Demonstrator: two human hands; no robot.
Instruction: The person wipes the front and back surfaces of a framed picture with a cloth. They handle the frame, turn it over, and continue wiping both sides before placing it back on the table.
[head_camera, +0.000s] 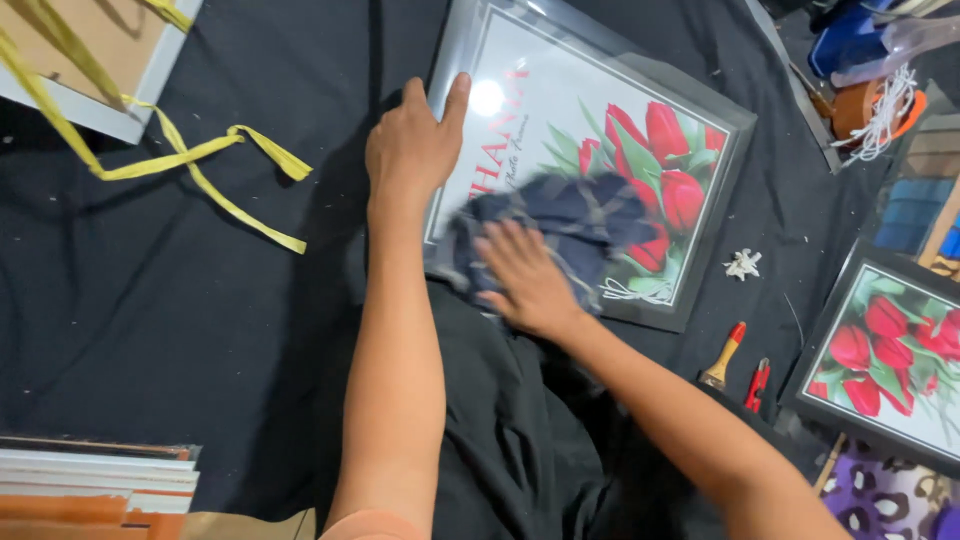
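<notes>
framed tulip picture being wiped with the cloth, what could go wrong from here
1. The framed tulip picture seems to lie partly over the person's dark-clothed lap; the left hand steadies only its edge, so wiping pressure might tip or slide it.
2. The floor cloth is specked with debris; grit caught in the dark cloth under the right hand could scratch the glazing.
3. The second framed picture and the red-tipped tool lie close to the right elbow and might get knocked.

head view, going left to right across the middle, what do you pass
yellow ribbon → left hand → right hand on the dark cloth → small white ornament → second tulip picture
</notes>
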